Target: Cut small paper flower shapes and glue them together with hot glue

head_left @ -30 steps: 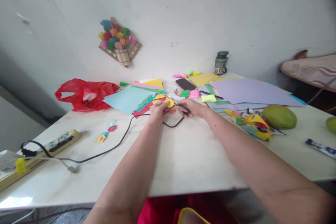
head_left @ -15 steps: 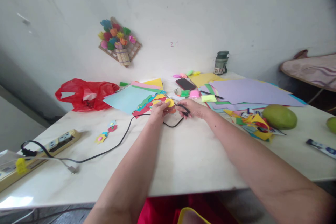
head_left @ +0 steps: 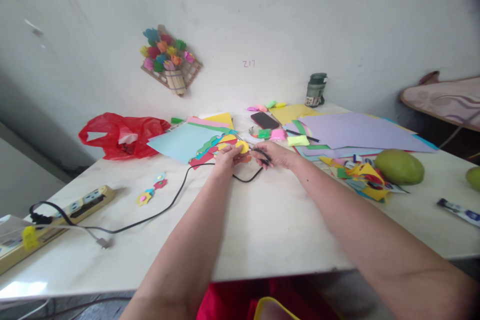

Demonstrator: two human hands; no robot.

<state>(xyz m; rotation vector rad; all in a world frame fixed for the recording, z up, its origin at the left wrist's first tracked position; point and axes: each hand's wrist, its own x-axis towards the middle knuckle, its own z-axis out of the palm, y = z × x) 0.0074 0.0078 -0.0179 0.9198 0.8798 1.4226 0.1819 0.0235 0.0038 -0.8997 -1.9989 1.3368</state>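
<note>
At the middle of the table (head_left: 277, 225), toward the wall: yellow paper piece (head_left: 243, 147), pinched between thumb and fingers of the left hand (head_left: 225, 158). Right hand (head_left: 269, 154), just beside it, has its fingers curled around black-handled scissors (head_left: 262, 152); blade opening cannot be told. Cut colored papers (head_left: 204, 152) lie beyond the left hand. Black cord (head_left: 168, 208) runs from the power strip (head_left: 88, 202) and passes behind the left wrist. Farther out: phone (head_left: 264, 120), red plastic bag (head_left: 123, 135) at left; paper scraps (head_left: 375, 187) touching or near a green fruit (head_left: 399, 166) at right.
</note>
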